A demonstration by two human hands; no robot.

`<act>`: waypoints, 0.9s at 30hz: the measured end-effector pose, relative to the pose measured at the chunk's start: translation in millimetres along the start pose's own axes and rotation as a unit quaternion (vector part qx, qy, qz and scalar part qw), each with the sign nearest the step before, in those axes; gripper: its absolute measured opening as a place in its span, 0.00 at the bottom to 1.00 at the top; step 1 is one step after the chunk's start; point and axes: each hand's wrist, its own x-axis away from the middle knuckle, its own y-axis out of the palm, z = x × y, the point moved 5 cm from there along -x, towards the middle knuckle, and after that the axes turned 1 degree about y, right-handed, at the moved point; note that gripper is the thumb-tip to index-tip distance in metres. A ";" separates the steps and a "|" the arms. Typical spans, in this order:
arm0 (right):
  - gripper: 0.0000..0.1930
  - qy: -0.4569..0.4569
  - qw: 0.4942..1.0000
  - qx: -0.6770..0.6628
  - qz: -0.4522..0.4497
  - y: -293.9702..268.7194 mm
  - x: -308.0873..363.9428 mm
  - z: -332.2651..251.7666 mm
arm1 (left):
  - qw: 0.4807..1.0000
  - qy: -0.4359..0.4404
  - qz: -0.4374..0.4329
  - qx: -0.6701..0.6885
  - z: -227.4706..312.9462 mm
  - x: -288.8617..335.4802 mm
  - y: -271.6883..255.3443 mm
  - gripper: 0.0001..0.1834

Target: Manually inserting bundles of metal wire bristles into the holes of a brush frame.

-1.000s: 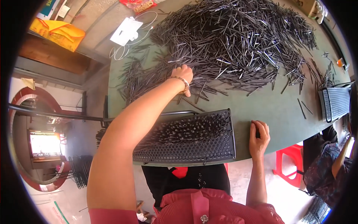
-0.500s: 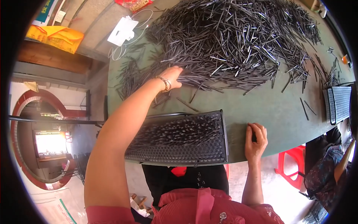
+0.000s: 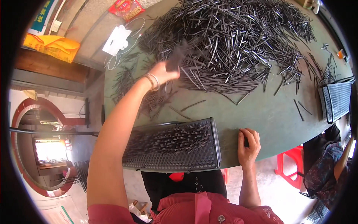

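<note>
Near the left edge of a large pile of thin black sticks [image 3: 238,48], my left hand [image 3: 166,71] is closed around a bundle of black sticks [image 3: 176,58]. The bundle is smeared by motion. A black perforated tray [image 3: 171,164] lies at the table's near edge, below my left forearm. Many short black sticks [image 3: 182,138] stand packed in its holes. To the right of the tray, my right hand [image 3: 249,147] rests on the green tabletop [image 3: 272,123] with fingers curled. A dark gap shows between its thumb and fingers; whether anything is inside is hidden.
Loose sticks [image 3: 193,105] lie between pile and tray. A white device with a cable [image 3: 116,40] and a red packet [image 3: 126,9] sit at the upper left. On the right are another perforated tray [image 3: 337,99], a red stool [image 3: 291,164] and another person's arm [image 3: 342,160].
My left hand has moved slightly up and left, and a blurred bundle of sticks now shows in it. The whole view has shifted a little. My right hand stays on the table.
</note>
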 end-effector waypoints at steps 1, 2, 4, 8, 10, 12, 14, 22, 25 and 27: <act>0.06 -0.012 1.000 -0.003 0.005 1.4 -0.8 -1.8 | 0.994 0.002 0.062 0.087 -0.2 -3.1 -9.2 0.09; 0.06 -0.014 1.000 -0.006 0.004 2.3 -1.2 -3.1 | 0.984 0.037 0.118 0.129 2.3 -6.2 -17.9 0.09; 0.06 -0.016 1.000 -0.001 0.003 2.6 -1.9 -3.5 | 0.943 0.084 0.228 0.229 13.9 -17.8 -21.9 0.09; 0.07 -0.009 1.000 -0.001 0.001 3.5 -1.8 -3.1 | 0.874 0.184 0.362 0.266 23.3 -44.2 -9.5 0.11; 0.07 -0.006 1.000 0.003 0.000 3.6 -2.5 -2.2 | 0.868 0.123 0.410 0.253 10.2 -55.6 12.5 0.12; 0.07 -0.004 1.000 0.001 0.000 3.8 -2.5 -1.5 | 0.849 0.128 0.431 0.277 6.6 -66.2 22.4 0.14; 0.07 0.000 1.000 0.003 0.001 4.4 -3.5 -1.6 | 0.857 0.114 0.466 0.188 12.0 -65.3 23.8 0.14; 0.07 -0.003 1.000 -0.005 0.003 2.3 -4.9 -0.7 | 0.837 0.127 0.437 0.305 -11.3 -73.7 19.1 0.16; 0.06 0.001 1.000 -0.024 0.013 1.2 -4.1 1.0 | 0.783 0.144 0.461 0.392 -0.7 -74.3 4.8 0.11; 0.06 0.002 1.000 -0.025 0.013 0.3 -3.4 -0.2 | 0.745 0.130 0.464 0.462 11.3 -70.0 -8.7 0.10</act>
